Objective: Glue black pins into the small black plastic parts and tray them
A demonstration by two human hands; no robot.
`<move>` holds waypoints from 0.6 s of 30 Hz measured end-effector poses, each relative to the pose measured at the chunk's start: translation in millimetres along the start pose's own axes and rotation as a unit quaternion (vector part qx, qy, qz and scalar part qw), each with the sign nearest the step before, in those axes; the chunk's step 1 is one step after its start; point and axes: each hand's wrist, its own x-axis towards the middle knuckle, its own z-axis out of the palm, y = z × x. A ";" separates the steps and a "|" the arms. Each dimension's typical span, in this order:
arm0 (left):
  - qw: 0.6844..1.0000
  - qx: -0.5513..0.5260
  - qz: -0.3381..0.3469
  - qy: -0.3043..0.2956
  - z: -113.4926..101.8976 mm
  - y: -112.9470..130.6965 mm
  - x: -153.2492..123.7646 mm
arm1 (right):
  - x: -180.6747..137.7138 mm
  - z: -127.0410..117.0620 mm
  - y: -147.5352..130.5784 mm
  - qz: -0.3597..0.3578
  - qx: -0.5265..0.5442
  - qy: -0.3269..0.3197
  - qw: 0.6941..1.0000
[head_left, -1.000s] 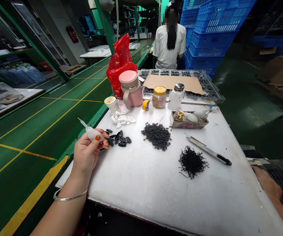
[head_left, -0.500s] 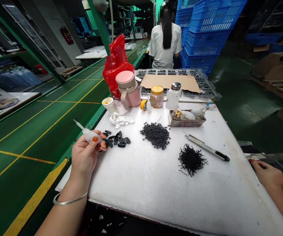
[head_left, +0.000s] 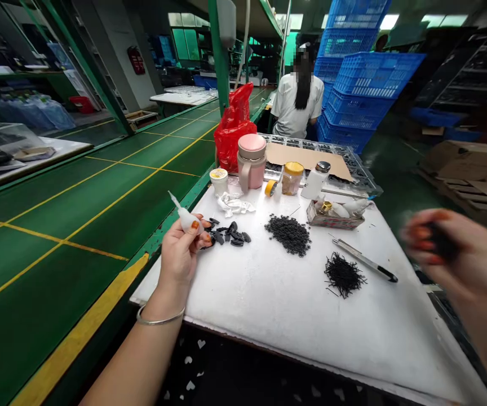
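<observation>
My left hand (head_left: pixel 180 248) is closed around a small white squeeze bottle (head_left: pixel 188 220), its thin nozzle tilted up to the left. Just beyond those fingers lie several black curved plastic pieces (head_left: pixel 233 232) on the white tabletop (head_left: pixel 243 293). My right hand (head_left: pixel 455 248) is raised over the table's right edge, smeared by motion. Its fingers curl around something black, too blurred to name. Between the hands sit a heap of small black rings (head_left: pixel 288 234) and a pile of short black pins (head_left: pixel 344 275). A pen-like tool (head_left: pixel 366 260) lies beside the pins.
Toward the back stand a pink mug (head_left: pixel 252 166), a yellow-lidded jar (head_left: pixel 292 179), a white bottle (head_left: pixel 316 181) and a small box of bottles (head_left: pixel 334 219). Behind them is a compartment tray (head_left: pixel 368 180) under cardboard (head_left: pixel 311 160). A person (head_left: pixel 298 101) sits beyond, near blue crates (head_left: pixel 366 101).
My right hand has lifted from the dark tray at the right and moved up with something black in it. My left hand still holds the squeeze bottle. The view has shifted left and up.
</observation>
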 end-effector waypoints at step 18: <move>0.994 -0.091 -0.056 -0.013 -14.6 -1.1 0.1 | 19.5 300.4 -123.4 0.024 0.300 -0.125 0.945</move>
